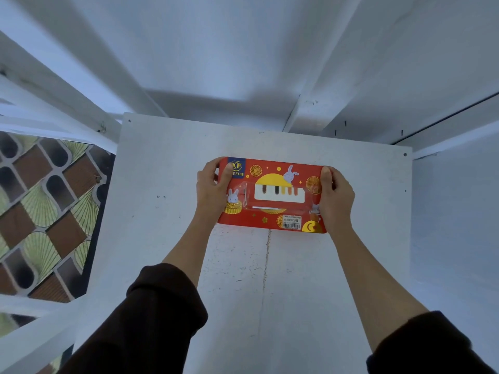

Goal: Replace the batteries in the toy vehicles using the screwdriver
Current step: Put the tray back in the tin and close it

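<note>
From the head camera we look down on a white table [167, 238] whose near half is bare apart from a thin crack running away from us. Two forearms in dark pushed-up sleeves [162, 306] reach from the near edge toward the middle of the table. There we hold a flat red box [272, 195] printed with rabbits, mooncakes and a yellow moon, a barcode label on its near side. Our left hand [213, 190] grips the box's left end, thumb laid on top and fingers curled behind the far edge; our right hand [336, 198] clamps the right end the same way. The box lies level, and whether it rests on the table or sits just above it we cannot tell. No toy vehicle, screwdriver or batteries show; we judge they may be inside. To do this step well, we keep the box level, set it flat near the middle, then open it with one hand while the other steadies it. Beyond the far edge stand white walls; patterned floor tiles [46, 211] show past the left edge
</note>
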Available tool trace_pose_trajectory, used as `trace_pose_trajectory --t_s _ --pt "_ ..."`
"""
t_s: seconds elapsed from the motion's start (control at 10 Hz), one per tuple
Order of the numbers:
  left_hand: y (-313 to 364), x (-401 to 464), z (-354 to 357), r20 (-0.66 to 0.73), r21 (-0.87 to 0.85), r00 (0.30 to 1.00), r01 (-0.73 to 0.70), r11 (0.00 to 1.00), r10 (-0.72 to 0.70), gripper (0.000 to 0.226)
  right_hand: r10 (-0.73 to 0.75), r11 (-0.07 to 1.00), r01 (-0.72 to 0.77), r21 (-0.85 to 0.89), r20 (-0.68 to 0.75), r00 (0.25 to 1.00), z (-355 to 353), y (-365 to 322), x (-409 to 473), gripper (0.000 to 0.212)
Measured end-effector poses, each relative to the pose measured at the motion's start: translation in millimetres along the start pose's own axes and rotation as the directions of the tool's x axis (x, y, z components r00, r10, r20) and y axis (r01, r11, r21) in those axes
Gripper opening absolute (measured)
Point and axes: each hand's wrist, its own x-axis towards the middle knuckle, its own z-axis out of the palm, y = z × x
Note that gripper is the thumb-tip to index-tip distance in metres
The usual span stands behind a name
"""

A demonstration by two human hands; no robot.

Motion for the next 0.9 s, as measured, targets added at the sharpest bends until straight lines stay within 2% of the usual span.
trace_pose_trajectory --t_s 0.2,0.4,0.6,0.7,0.8,0.9 --pt "0.6 0.6 0.5 0.002 0.029 1.000 -0.029 0.999 0.029 0.029 -0.015 0.999 0.013 -0.037 -0.029 0.999 1.4 -0.4 1.1 0.041" --pt "-0.5 3.2 1.8 -0.001 0.077 0.999 -0.051 0.996 0.051 0.035 -0.013 1.000 0.013 -0.028 -0.027 1.000 1.1 -2.8 -0.6 0.041" --pt "-4.5 6.0 -2.1 0.050 0.120 0.996 -0.074 0.990 0.068 0.035 0.047 0.999 -0.048 0.025 0.042 0.998 -4.0 -10.6 -5.9 0.034" --pt "1.8 -5.9 -7.3 0.121 0.207 0.991 -0.084 0.975 0.060 0.043 0.094 0.995 -0.091 -0.030 0.110 0.989 -15.1 -22.0 -6.9 0.038" --pt "15.0 -30.4 -21.6 0.116 0.354 0.993 -0.076 0.932 0.037 0.074 0.078 0.994 -0.072 -0.087 0.061 0.995 -52.7 -51.6 -12.4 0.047" --pt "-26.6 -93.2 -55.2 0.094 0.382 0.984 -0.178 0.907 0.154 0.090 -0.035 0.991 0.039 0.128 -0.029 0.999 -119.5 -102.4 -27.7 0.022"
